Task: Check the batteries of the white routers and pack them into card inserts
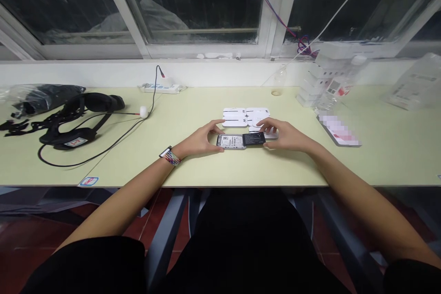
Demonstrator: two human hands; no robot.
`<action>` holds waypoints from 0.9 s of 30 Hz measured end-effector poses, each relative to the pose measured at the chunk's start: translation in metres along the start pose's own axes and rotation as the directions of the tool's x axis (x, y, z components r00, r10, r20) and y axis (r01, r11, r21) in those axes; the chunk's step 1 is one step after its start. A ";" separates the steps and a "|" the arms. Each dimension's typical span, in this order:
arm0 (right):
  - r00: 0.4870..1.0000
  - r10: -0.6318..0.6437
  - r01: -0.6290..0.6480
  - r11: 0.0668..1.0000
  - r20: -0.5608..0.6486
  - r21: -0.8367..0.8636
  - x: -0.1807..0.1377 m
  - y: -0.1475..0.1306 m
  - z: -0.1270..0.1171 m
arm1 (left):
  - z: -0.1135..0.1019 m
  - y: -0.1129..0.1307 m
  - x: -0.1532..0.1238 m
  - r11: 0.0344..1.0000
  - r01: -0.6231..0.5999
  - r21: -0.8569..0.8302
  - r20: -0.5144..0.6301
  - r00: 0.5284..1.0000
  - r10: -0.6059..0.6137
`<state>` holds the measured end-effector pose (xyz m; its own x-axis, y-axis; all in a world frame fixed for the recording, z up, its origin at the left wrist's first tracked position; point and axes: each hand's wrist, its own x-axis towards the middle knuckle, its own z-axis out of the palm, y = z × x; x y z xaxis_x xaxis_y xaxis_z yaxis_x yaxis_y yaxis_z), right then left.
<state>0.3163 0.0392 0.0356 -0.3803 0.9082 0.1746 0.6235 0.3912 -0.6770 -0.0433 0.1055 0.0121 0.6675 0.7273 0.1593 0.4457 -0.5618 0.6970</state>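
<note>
My left hand (203, 140) is closed on the left end of a flat white device (232, 141), its labelled inside facing up. In my right hand (284, 135), thumb and fingers pinch a thin black battery (254, 138) by its right end. The battery's left edge meets or overlaps the device's right end; I cannot tell whether it sits inside. Just behind lie several white rounded pieces with black marks (234, 117), set side by side. One more white piece (274, 135) is partly hidden by my right hand and the battery.
A black headset (74, 133) with a cable lies at the left, near a plastic bag (51, 96). A power strip (161, 87) sits at the back. White boxes (310, 83), a clear bottle (339, 89) and a pale flat box (339, 129) stand or lie at the right.
</note>
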 end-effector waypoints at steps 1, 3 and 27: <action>1.000 -0.002 0.002 1.000 0.001 0.001 0.000 0.000 0.000 | 0.000 0.000 0.000 1.000 -0.003 0.002 -0.003 1.000 0.003; 1.000 -0.008 0.008 1.000 0.001 0.005 0.000 0.001 0.000 | 0.000 -0.001 0.000 1.000 -0.008 0.005 -0.006 1.000 0.008; 1.000 -0.006 0.006 1.000 0.005 0.015 0.000 0.001 0.000 | -0.001 -0.001 0.001 1.000 -0.014 0.025 0.011 1.000 0.014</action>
<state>0.3166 0.0400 0.0350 -0.3876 0.9051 0.1750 0.6107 0.3943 -0.6867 -0.0436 0.1067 0.0121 0.6804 0.7149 0.1610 0.4512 -0.5818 0.6767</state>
